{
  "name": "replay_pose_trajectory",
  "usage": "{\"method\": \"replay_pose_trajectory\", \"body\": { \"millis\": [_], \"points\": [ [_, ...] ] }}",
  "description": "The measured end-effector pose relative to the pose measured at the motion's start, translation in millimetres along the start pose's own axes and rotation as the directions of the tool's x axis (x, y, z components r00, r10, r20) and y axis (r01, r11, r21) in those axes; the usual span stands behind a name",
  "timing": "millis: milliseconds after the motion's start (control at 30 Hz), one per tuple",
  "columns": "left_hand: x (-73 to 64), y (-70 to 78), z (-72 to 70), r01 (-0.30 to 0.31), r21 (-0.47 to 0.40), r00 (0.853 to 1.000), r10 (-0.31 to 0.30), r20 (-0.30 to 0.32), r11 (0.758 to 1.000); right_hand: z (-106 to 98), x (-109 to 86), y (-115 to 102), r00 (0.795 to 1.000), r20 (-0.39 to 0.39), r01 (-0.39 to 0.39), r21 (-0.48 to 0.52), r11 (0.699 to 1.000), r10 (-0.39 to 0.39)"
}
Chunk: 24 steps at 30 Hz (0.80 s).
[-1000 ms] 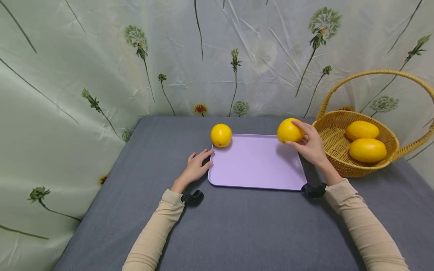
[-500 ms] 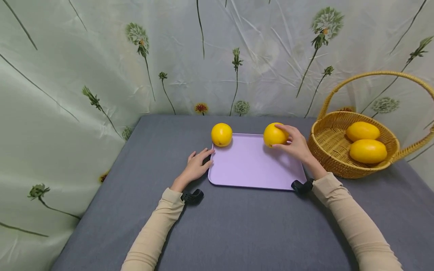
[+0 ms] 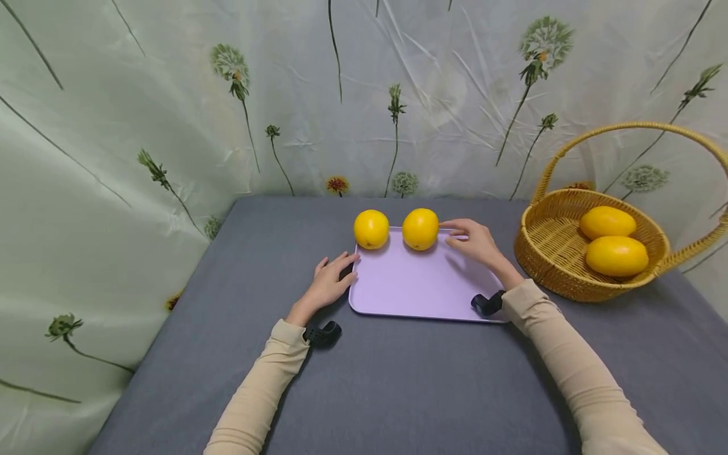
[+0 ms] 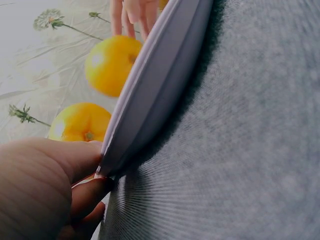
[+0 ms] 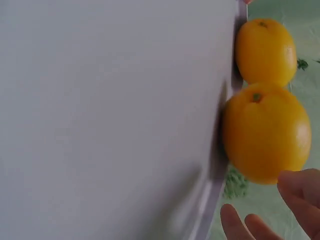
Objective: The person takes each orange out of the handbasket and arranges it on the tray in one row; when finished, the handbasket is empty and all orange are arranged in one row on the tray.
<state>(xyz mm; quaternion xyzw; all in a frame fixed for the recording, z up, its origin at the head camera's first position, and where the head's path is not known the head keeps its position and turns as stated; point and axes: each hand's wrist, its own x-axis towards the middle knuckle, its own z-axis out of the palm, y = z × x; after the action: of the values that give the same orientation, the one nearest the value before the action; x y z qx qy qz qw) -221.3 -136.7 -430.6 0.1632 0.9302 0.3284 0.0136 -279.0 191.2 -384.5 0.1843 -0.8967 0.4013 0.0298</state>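
Two round yellow oranges stand side by side along the far edge of a lilac tray point(image 3: 421, 284). One orange point(image 3: 371, 229) is at the far left corner, the other orange point(image 3: 420, 229) a little to its right. My right hand point(image 3: 474, 243) is just right of the second orange, fingers extended and nothing in them. In the right wrist view, a fingertip point(image 5: 289, 179) is at or very near that orange point(image 5: 267, 132); whether it touches, I cannot tell. My left hand point(image 3: 328, 282) rests at the tray's left edge, thumb point(image 4: 82, 155) and fingertips touching the rim.
A wicker basket point(image 3: 537, 265) with a tall arched handle stands right of the tray. Inside lie two yellow oval fruits point(image 3: 617, 256). A grey cloth point(image 3: 398, 385) covers the table, and a floral curtain point(image 3: 313, 95) hangs behind.
My right hand has carried the second orange leftwards over the tray, set it beside the first and let go. It now sits slightly right of it. The left hand has stayed still.
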Motion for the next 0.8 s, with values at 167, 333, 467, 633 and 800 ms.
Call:
{"method": "replay_pose_trajectory", "body": {
  "millis": [167, 333, 467, 633, 800],
  "points": [
    [-1.5, 0.1, -0.5, -0.006, 0.003, 1.000, 0.006, 0.010, 1.000, 12.8, 4.2, -6.1, 0.998, 0.057, -0.016, 0.010, 1.000, 0.016],
    [-0.6, 2.5, -2.8, -0.012, -0.005, 1.000, 0.012, -0.004, 1.000, 20.7, 13.2, -13.2, 0.997, 0.060, -0.041, 0.056, 0.998, 0.037],
    [0.5, 3.9, -2.9, -0.005, -0.002, 1.000, 0.005, 0.008, 1.000, 22.8, 15.5, -13.5, 0.996, 0.069, -0.061, 0.064, 0.996, 0.056],
    [1.3, 3.3, -2.7, -0.002, -0.005, 1.000, 0.002, 0.007, 1.000, 23.8, 16.8, -15.0, 0.995, 0.083, -0.061, 0.112, 0.992, 0.052],
    [0.2, 1.8, -2.9, 0.003, 0.000, 1.000, -0.003, 0.003, 1.000, 27.6, 22.4, -15.3, 0.994, 0.100, -0.049, 0.173, 0.984, 0.032]
  ]
}}
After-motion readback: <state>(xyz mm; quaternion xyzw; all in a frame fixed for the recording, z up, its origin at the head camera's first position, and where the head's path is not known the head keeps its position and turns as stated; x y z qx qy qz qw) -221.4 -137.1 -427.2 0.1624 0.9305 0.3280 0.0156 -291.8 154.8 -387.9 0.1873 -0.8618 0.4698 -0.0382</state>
